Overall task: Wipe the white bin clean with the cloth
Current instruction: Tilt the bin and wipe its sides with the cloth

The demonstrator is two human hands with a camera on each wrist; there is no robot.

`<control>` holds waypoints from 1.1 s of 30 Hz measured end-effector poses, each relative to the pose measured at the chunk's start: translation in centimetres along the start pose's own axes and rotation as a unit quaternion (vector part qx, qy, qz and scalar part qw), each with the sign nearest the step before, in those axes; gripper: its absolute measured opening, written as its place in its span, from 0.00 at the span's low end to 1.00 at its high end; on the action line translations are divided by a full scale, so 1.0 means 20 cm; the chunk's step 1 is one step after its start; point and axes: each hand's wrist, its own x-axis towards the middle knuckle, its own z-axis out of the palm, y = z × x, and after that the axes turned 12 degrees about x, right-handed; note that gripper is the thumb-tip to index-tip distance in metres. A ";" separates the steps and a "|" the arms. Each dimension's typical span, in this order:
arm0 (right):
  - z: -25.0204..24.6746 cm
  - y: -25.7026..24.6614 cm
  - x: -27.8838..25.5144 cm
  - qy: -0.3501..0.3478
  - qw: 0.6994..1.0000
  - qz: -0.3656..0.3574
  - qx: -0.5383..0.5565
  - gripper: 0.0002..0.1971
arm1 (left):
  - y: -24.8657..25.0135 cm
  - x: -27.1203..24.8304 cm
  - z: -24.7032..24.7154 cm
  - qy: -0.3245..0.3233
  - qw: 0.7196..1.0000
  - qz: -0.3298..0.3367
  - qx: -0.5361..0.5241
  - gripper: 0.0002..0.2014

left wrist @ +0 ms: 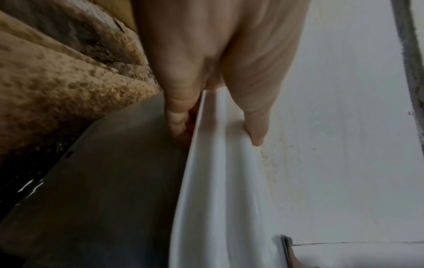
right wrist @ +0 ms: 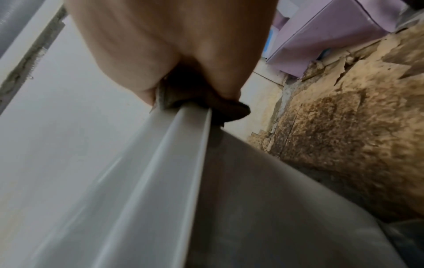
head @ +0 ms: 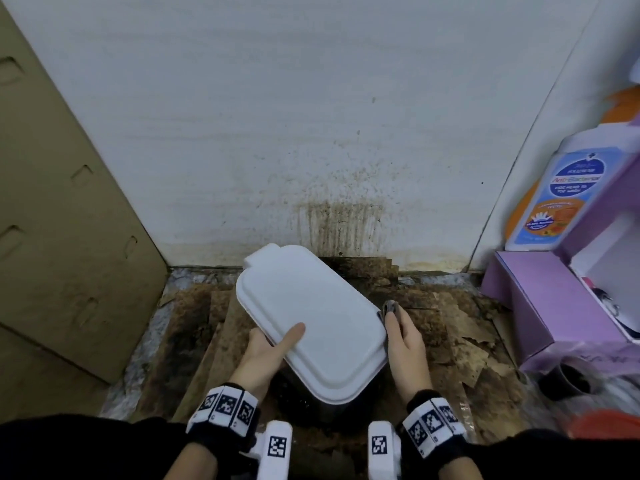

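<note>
The white bin (head: 311, 320) stands on the stained floor with its flat lid closed. My left hand (head: 273, 344) grips the lid's left edge, thumb on top and fingers curled under the rim (left wrist: 206, 163). My right hand (head: 403, 337) holds a small dark grey cloth (head: 390, 306) against the lid's right edge. In the right wrist view the cloth (right wrist: 206, 103) is bunched between my fingers and wrapped over the lid's rim (right wrist: 179, 145). The bin's grey side wall (left wrist: 110, 190) shows below the rim.
A brown cardboard box (head: 62, 209) leans at the left. A purple box (head: 568, 306) with a wash bottle (head: 554, 192) stands at the right. A stained white wall (head: 339, 223) is just behind the bin. Torn, dirty cardboard (head: 464, 341) covers the floor.
</note>
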 end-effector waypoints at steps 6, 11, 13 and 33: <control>0.08 0.12 -0.21 0.124 0.992 -0.030 0.015 0.24 | 0.09 0.09 -0.02 0.001 0.997 0.022 0.068 0.43; 0.16 0.21 -0.30 0.163 0.986 -0.034 -0.013 0.26 | 0.06 0.15 -0.07 0.005 0.990 0.017 0.143 0.39; 0.17 0.20 -0.29 0.146 0.989 -0.026 -0.023 0.26 | 0.04 0.15 -0.11 0.003 0.989 0.007 0.145 0.42; 0.06 0.07 -0.06 -0.037 0.997 0.033 -0.059 0.16 | 0.04 -0.11 0.03 0.056 0.984 0.011 0.169 0.37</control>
